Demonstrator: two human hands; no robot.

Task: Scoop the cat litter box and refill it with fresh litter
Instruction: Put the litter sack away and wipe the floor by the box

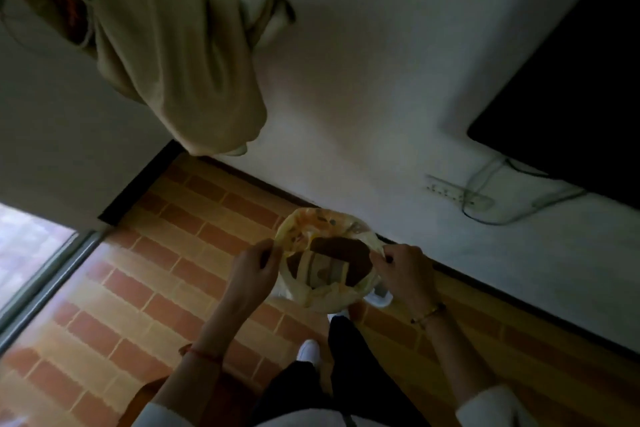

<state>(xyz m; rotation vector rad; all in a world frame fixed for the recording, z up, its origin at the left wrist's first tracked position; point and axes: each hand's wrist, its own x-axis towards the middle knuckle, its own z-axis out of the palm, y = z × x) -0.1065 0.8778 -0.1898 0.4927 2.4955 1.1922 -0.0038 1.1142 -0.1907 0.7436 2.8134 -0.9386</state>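
A yellowish plastic bag (311, 229) stands open over a bin on the brick-patterned floor, next to the white wall. Dark brown pieces (341, 250) and pale scraps lie inside it. My left hand (254, 269) pinches the bag's left rim. My right hand (403, 267) pinches the right rim, and together they hold the mouth spread wide. No litter box or scoop shows in this view.
A beige cloth (173, 55) hangs from the wall above the floor. A white power strip (457, 196) with cables sits on the wall to the right, below a dark screen (571, 97). A window (31, 246) is at left. My feet in white shoes (308, 350) stand behind the bag.
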